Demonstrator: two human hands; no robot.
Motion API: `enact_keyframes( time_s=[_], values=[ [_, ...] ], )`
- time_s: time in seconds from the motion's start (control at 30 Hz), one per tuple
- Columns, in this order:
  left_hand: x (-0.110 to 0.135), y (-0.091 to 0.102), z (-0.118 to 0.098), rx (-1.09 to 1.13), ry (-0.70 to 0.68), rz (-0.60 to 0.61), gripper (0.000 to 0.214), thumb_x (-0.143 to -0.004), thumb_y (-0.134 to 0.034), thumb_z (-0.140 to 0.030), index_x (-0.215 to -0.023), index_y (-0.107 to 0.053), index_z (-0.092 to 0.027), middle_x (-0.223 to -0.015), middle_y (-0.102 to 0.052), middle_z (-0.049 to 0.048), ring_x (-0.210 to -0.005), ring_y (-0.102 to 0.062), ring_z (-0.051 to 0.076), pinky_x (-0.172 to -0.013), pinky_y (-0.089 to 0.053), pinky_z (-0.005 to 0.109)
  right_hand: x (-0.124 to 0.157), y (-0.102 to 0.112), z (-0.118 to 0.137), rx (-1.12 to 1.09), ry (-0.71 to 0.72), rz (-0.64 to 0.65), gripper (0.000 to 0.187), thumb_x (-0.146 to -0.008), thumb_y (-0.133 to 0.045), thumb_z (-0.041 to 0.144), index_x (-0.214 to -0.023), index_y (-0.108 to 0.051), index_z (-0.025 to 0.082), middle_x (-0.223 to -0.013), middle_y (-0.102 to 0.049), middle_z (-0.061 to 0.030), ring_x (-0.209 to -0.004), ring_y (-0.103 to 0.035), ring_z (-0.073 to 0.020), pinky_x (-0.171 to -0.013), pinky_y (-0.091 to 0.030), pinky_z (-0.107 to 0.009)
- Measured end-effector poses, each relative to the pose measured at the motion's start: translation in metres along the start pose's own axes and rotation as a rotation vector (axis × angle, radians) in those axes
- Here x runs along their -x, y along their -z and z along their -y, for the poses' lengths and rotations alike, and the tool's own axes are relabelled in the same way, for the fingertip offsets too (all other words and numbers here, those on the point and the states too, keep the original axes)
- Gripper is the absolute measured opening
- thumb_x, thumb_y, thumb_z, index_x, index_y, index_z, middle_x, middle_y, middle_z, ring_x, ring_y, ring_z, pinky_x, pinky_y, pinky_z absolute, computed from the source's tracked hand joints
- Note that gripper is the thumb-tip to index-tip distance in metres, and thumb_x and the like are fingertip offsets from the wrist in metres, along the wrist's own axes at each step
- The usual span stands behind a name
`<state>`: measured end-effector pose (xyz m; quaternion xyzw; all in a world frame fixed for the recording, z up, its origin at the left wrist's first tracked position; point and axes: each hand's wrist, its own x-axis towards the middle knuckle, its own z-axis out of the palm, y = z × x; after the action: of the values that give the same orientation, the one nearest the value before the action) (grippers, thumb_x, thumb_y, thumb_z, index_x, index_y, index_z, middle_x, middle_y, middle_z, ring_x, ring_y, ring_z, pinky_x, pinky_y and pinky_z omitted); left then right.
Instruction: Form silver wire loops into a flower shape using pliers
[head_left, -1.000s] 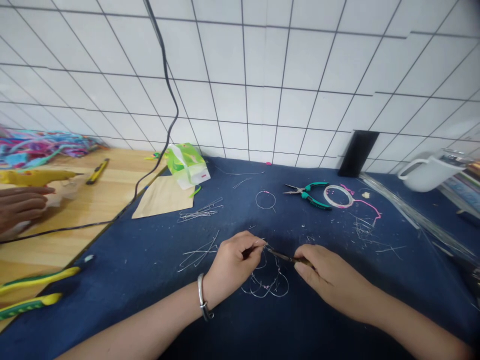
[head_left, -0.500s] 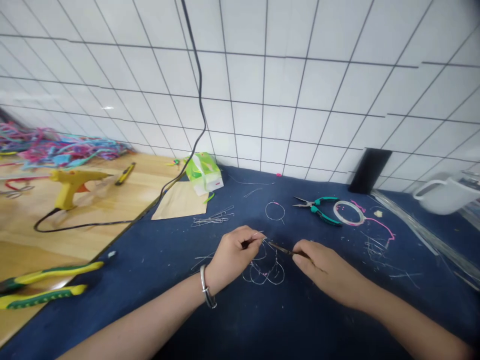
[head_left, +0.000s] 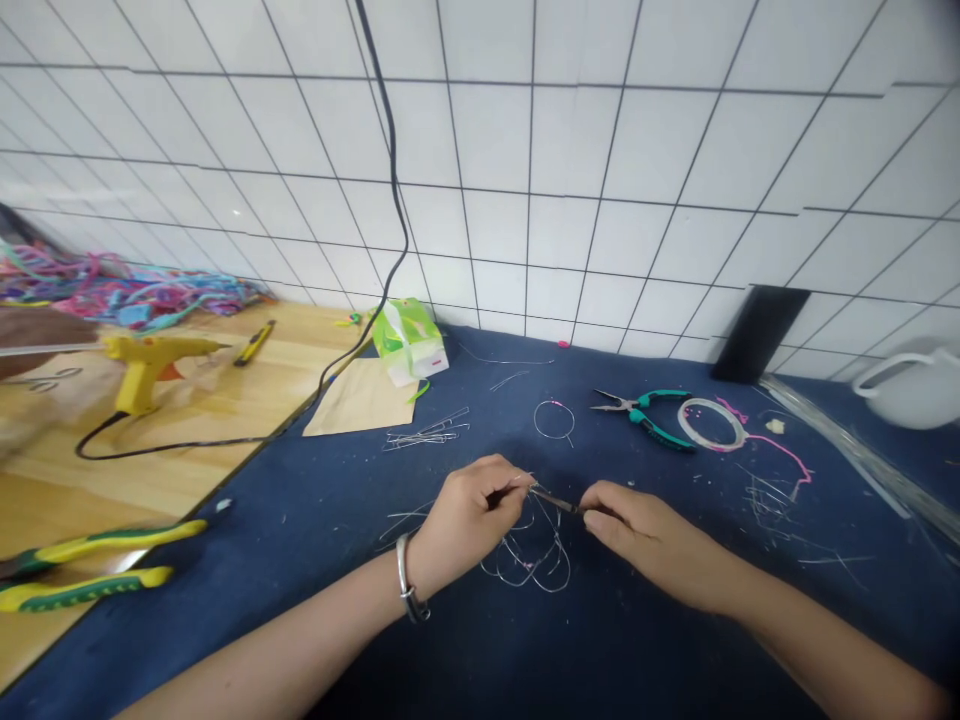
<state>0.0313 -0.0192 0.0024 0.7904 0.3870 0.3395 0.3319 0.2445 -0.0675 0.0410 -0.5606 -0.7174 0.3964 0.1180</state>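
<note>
Now the slim tool [head_left: 556, 501] sits closer to the left fingers [head_left: 517, 482].
They pinch the wire frame [head_left: 529, 567]; right fingers [head_left: 600, 494] curl round the tool, seemingly working one spot.

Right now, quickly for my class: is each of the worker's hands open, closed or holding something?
Left hand: closed, pinching thin wire.
Right hand: closed, holding a slim, partly hidden tool.
</note>
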Motion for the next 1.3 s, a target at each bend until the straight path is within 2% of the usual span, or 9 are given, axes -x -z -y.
enact_keyframes(
  time_s=[0.13, 0.3, 0.43, 0.57, 0.77, 0.9, 1.13, 1.3],
  values=[
    [0.002, 0.001, -0.003, -0.043, -0.037, 0.024, 0.02, -0.076, -0.048, -0.007, -0.079, -0.066, -0.014, -0.073, -0.061, 0.0035, -0.066, -0.056, 0.012, -0.061, -0.044, 0.024, 0.001, -0.001, 0.001, 0.023, -0.002, 0.005, 0.024, -0.09, -0.035, 0.038, -0.087, -0.052, 0.022, -0.077, -0.056, 0.002, -0.07, -0.05, -0.0119, -0.06, -0.035, -0.024],
    [0.002, 0.005, -0.005, -0.166, -0.075, 0.12, 0.023, -0.074, -0.045, -0.003, -0.075, -0.065, -0.015, -0.071, -0.06, 0.0028, -0.068, -0.055, 0.012, -0.063, -0.044, 0.024, 0.001, -0.001, 0.002, 0.057, -0.01, 0.027, 0.025, -0.089, -0.035, 0.038, -0.085, -0.054, 0.022, -0.075, -0.056, 0.0023, -0.067, -0.05, -0.0116, -0.058, -0.034, -0.023],
    [0.003, 0.007, -0.004, -0.247, -0.105, 0.18, 0.024, -0.074, -0.045, -0.004, -0.076, -0.065, -0.016, -0.072, -0.06, 0.0026, -0.066, -0.055, 0.012, -0.061, -0.044, 0.024, 0.002, -0.004, 0.004, 0.146, 0.013, -0.011, 0.024, -0.088, -0.037, 0.037, -0.082, -0.055, 0.022, -0.075, -0.057, 0.0018, -0.069, -0.051, -0.0124, -0.06, -0.034, -0.024],
    [0.004, 0.009, -0.005, -0.275, -0.126, 0.215, 0.025, -0.076, -0.044, -0.004, -0.08, -0.065, -0.016, -0.073, -0.059, 0.0034, -0.065, -0.055, 0.012, -0.059, -0.044, 0.024, 0.003, -0.005, 0.005, 0.22, 0.049, -0.036, 0.022, -0.088, -0.038, 0.034, -0.082, -0.056, 0.022, -0.074, -0.057, 0.0012, -0.069, -0.05, -0.0131, -0.062, -0.035, -0.025],
    [0.003, 0.011, -0.006, -0.281, -0.137, 0.29, 0.027, -0.077, -0.042, -0.003, -0.084, -0.065, -0.015, -0.076, -0.059, 0.0042, -0.068, -0.055, 0.013, -0.063, -0.045, 0.025, 0.004, -0.004, 0.004, 0.203, 0.084, -0.02, 0.022, -0.088, -0.038, 0.03, -0.083, -0.058, 0.022, -0.075, -0.058, 0.001, -0.07, -0.051, -0.0128, -0.064, -0.036, -0.026],
    [0.002, 0.013, -0.005, -0.294, -0.167, 0.314, 0.028, -0.079, -0.039, -0.003, -0.086, -0.064, -0.014, -0.077, -0.06, 0.0053, -0.071, -0.056, 0.014, -0.065, -0.045, 0.026, 0.004, -0.002, 0.004, 0.197, 0.091, -0.02, 0.022, -0.087, -0.039, 0.029, -0.084, -0.059, 0.022, -0.077, -0.059, 0.0, -0.071, -0.052, -0.0132, -0.066, -0.037, -0.027],
    [0.003, 0.013, -0.003, -0.312, -0.183, 0.328, 0.025, -0.079, -0.04, -0.004, -0.077, -0.063, -0.015, -0.072, -0.059, 0.0038, -0.066, -0.055, 0.013, -0.061, -0.044, 0.025, 0.005, -0.003, 0.006, 0.164, 0.065, 0.003, 0.021, -0.086, -0.039, 0.029, -0.084, -0.059, 0.021, -0.08, -0.06, -0.0015, -0.073, -0.053, -0.0145, -0.066, -0.037, -0.027],
    [0.001, 0.015, -0.003, -0.263, -0.153, 0.316, 0.027, -0.08, -0.04, -0.005, -0.082, -0.064, -0.015, -0.074, -0.06, 0.0041, -0.066, -0.055, 0.013, -0.061, -0.043, 0.024, 0.005, -0.002, 0.002, 0.079, -0.013, 0.055, 0.025, -0.088, -0.036, 0.033, -0.084, -0.058, 0.022, -0.077, -0.06, 0.0007, -0.07, -0.053, -0.0132, -0.061, -0.036, -0.025]
  ],
)
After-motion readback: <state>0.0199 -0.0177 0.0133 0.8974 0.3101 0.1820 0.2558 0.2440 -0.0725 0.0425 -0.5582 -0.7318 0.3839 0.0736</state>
